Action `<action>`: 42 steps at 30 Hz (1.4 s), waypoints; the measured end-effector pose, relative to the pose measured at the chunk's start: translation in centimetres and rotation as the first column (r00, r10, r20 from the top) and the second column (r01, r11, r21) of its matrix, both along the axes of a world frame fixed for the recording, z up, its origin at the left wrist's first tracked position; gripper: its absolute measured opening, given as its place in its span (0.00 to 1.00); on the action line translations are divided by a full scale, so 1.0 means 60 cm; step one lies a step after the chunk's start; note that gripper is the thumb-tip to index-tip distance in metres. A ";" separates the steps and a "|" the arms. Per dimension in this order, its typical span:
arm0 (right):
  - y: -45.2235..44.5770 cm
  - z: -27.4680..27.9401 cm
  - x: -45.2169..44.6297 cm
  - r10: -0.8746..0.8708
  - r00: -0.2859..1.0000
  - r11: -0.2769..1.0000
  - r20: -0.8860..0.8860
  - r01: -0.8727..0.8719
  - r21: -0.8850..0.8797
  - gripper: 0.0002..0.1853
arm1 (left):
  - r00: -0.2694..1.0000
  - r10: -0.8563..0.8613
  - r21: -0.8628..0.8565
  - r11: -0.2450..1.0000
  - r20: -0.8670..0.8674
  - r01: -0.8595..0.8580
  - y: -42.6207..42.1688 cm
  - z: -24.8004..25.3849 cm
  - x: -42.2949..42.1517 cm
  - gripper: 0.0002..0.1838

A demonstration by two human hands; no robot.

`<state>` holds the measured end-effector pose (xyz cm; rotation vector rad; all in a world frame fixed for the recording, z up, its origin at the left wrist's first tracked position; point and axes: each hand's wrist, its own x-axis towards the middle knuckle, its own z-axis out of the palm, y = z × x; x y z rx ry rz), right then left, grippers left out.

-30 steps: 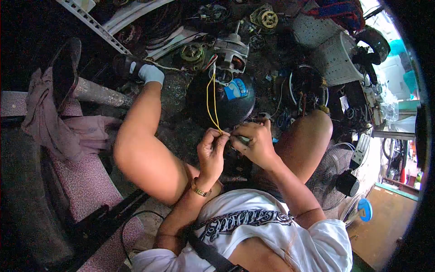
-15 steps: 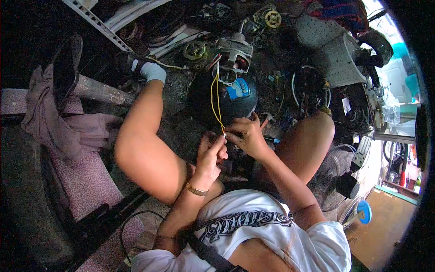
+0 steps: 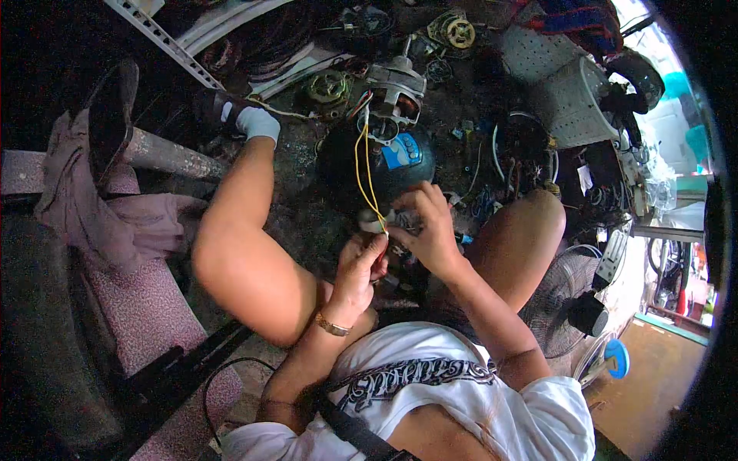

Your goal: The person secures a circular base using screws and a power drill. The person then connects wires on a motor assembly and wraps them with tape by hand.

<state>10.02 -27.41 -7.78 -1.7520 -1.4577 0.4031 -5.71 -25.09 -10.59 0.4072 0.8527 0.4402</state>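
Two yellow wires (image 3: pixel 358 157) run down from an electric motor (image 3: pixel 393 91) and meet at my fingers. My left hand (image 3: pixel 360 269) is closed in a pinch on their lower ends, and something reddish shows beside its fingers. Just right of the wire ends, my right hand (image 3: pixel 432 230) is bent, its thumb close to the joint and its fingers raised and curled. A pale, blurred roundish thing (image 3: pixel 372 222) lies behind the wires near those fingertips; its kind is unclear. The motor rests against a dark rounded body (image 3: pixel 346 177) with a blue label (image 3: pixel 401 151).
Motor parts with a yellowish coil (image 3: pixel 460 33) and loose wires litter the floor. A white perforated basket (image 3: pixel 576 100) lies at the upper right. A fan guard (image 3: pixel 565 296) stands beside my right knee, and a metal pole (image 3: pixel 173 156) lies left of my foot.
My right hand has lifted its fingers away from the wire ends. The pale roundish thing now shows behind the wires. My left hand keeps its pinch almost in place.
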 end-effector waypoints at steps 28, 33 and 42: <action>-0.005 0.050 0.066 0.416 0.901 0.893 -0.123 -0.430 -0.134 0.17 | 0.969 0.135 0.800 0.594 -0.207 0.088 0.009 0.011 0.019 0.06; 0.008 0.037 0.052 0.379 0.860 0.924 0.340 -0.369 -0.097 0.14 | 0.986 -0.036 0.403 0.910 -0.164 0.101 0.012 0.019 0.006 0.03; 0.018 -0.028 0.019 0.112 0.983 0.993 -0.145 -0.107 0.040 0.20 | 0.998 0.048 0.057 0.997 0.034 -0.050 0.018 0.033 0.007 0.06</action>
